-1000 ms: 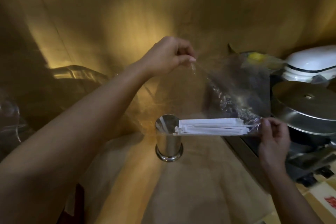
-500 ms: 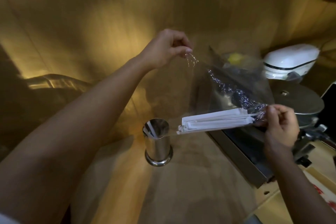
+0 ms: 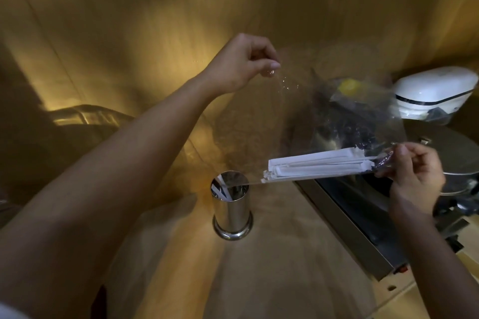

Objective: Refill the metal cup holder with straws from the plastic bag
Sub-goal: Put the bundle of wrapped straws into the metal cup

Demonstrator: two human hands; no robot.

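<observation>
A clear plastic bag (image 3: 298, 122) hangs stretched between my hands above the wooden counter. My left hand (image 3: 241, 65) pinches its upper edge high up. My right hand (image 3: 412, 176) grips its closed lower end at the right. A bundle of white paper-wrapped straws (image 3: 316, 167) lies nearly level inside the bag, its left ends pointing down toward the metal cup holder (image 3: 231, 208). The shiny cup stands upright on the counter, just below and left of the straw tips, with what looks like a straw or two inside.
A steel appliance with a dark top (image 3: 363, 223) runs along the counter's right side. Behind it sit a round metal lid (image 3: 451, 153) and a white lidded appliance (image 3: 432, 90). A wooden wall (image 3: 155, 21) stands close behind. A glass container (image 3: 88, 116) is at left.
The bag has risen and tilted, so the straws now slope down toward the cup. The view has shifted a little between frames, and both hands keep their grip on the bag.
</observation>
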